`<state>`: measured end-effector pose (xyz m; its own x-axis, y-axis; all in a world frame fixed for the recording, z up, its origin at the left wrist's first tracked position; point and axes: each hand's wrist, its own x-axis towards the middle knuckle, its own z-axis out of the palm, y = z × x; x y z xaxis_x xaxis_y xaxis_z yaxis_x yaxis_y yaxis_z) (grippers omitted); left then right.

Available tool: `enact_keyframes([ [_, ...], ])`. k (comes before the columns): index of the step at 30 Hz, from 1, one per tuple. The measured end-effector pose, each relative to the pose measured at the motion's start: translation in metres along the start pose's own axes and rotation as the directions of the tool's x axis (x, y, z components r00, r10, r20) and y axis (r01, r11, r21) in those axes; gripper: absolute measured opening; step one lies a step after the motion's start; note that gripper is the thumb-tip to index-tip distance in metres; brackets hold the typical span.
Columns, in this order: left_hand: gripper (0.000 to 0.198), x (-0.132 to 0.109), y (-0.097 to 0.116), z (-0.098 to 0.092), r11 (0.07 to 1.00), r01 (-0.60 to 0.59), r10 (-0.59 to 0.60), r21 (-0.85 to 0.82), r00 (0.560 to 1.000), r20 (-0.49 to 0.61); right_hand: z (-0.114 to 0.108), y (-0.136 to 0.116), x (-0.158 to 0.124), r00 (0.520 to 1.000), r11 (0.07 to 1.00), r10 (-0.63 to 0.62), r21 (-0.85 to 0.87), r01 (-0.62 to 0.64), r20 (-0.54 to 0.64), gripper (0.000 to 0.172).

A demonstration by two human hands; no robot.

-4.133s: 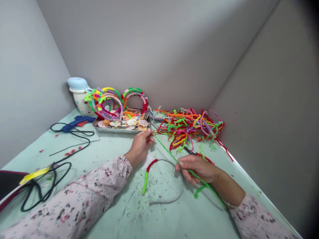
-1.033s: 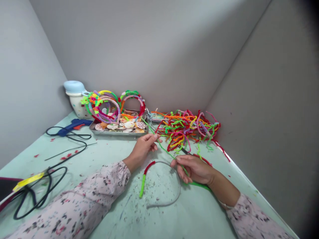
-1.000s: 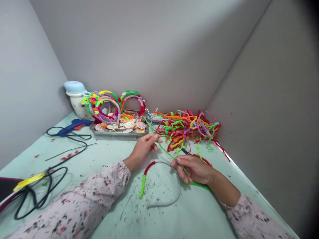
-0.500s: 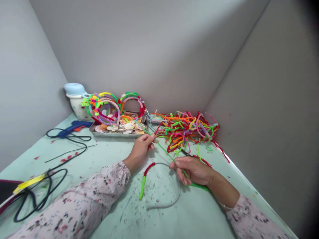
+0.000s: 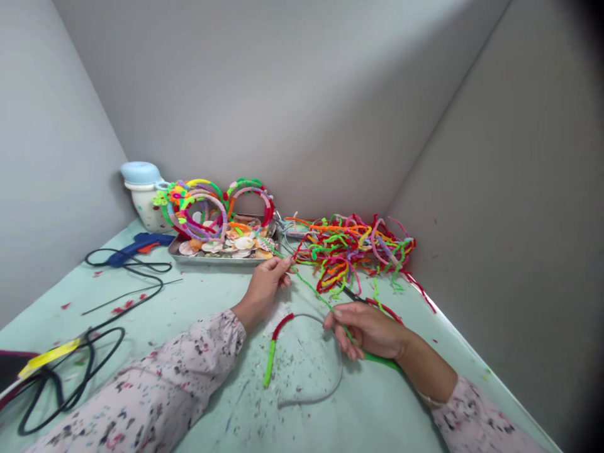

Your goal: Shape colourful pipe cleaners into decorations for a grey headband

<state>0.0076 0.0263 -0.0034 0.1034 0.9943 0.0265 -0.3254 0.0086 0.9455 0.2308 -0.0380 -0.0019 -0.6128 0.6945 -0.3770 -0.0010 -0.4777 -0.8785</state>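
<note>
My left hand (image 5: 264,284) pinches a green pipe cleaner (image 5: 311,289) near its far end, just in front of the metal tray. My right hand (image 5: 368,328) is closed round the same green pipe cleaner further along, and the strand runs taut between both hands. Its tail lies on the table under my right wrist. A grey headband (image 5: 325,377), wrapped partly in red and green at one end (image 5: 274,343), lies flat on the table between my forearms. Black-handled scissors (image 5: 352,293) lie just beyond my right hand.
A tangled heap of coloured pipe cleaners (image 5: 353,248) fills the back right corner. A metal tray (image 5: 221,257) of shells holds wrapped headbands (image 5: 207,204). A blue glue gun (image 5: 134,242) with black cord (image 5: 94,343) and a white jar (image 5: 144,195) stand at left.
Both hands kept hold of the green pipe cleaner; my right hand slid along it toward my left, so the strand between them is shorter. The camera view shifted slightly.
</note>
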Motion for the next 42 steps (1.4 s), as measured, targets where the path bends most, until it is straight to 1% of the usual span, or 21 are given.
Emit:
enact_keyframes([
  [5,0.032,-0.002,0.001,0.001,1.000,0.011,-0.010,-0.015,1.000,0.027,-0.001,0.000,0.000,1.000,1.000,0.002,-0.014,-0.002,0.017,0.032],
  [10,0.032,-0.005,0.001,0.002,1.000,0.006,-0.008,0.029,0.996,0.085,-0.001,0.000,0.001,1.000,1.000,-0.005,-0.016,0.005,0.010,0.033],
  [18,0.034,-0.002,-0.002,0.001,0.996,-0.004,0.000,0.085,0.999,0.052,0.002,-0.001,0.000,1.000,1.000,0.015,-0.028,-0.014,0.017,0.033],
  [26,0.035,-0.001,-0.003,0.002,0.995,-0.016,0.016,0.098,1.000,0.008,0.001,0.000,0.000,0.999,0.998,0.021,-0.063,-0.018,0.045,0.031],
  [34,0.037,-0.007,0.004,0.004,0.997,0.025,-0.033,0.068,0.993,0.109,0.001,0.001,0.001,1.000,1.000,-0.002,-0.013,0.002,0.007,0.031],
  [36,0.036,-0.010,0.005,0.005,0.996,0.031,-0.042,0.082,0.990,0.133,0.000,0.001,0.002,1.000,1.000,-0.008,0.001,0.008,0.006,0.031],
  [42,0.035,-0.015,0.006,0.007,0.990,-0.027,-0.003,0.137,0.978,0.209,-0.001,0.001,0.002,1.000,1.000,-0.007,0.022,0.007,0.023,0.030],
])
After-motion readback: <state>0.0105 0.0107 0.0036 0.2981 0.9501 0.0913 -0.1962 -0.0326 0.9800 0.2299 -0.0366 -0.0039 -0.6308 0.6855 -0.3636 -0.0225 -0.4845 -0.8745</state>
